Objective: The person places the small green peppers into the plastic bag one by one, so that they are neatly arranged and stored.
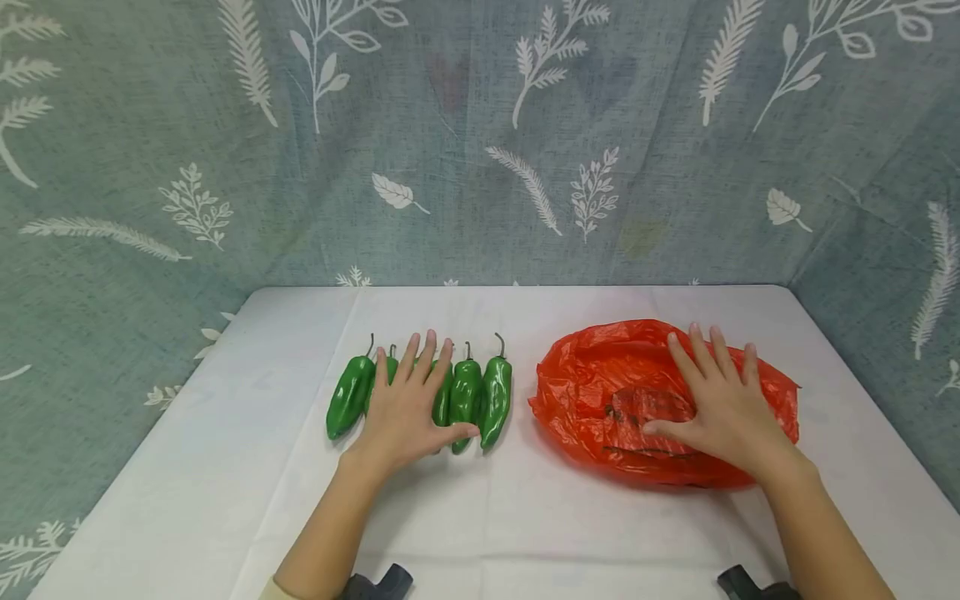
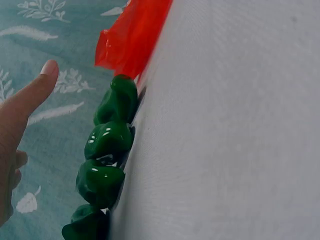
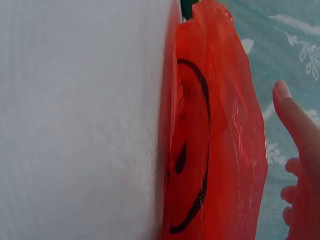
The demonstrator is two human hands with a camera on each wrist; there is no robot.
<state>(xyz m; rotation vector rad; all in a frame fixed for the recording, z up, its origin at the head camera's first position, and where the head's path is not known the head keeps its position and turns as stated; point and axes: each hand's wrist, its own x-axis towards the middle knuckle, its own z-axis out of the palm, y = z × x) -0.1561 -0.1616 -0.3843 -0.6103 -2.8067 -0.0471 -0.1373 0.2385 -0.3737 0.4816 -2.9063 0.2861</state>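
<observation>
Several green peppers [image 1: 496, 400] lie side by side in a row on the white-covered table, stems pointing away. My left hand [image 1: 412, 408] is spread above them with fingers straight, hiding some of the middle ones. In the left wrist view the thumb stands apart from the peppers [image 2: 107, 140]. To the right lies a crumpled red plastic bag [image 1: 585, 392] with black print, its mouth spread wide. Over the bag's right part my right hand [image 1: 723, 408] is spread, fingers straight and holding nothing. The right wrist view shows a gap between that hand and the bag [image 3: 230, 135].
A white cloth [image 1: 600, 533] covers the table, whose back edge meets a grey-green leaf-patterned curtain [image 1: 450, 225]. The same fabric hangs along both sides. Dark wrist-worn devices [image 1: 382, 582] show under both forearms at the bottom edge.
</observation>
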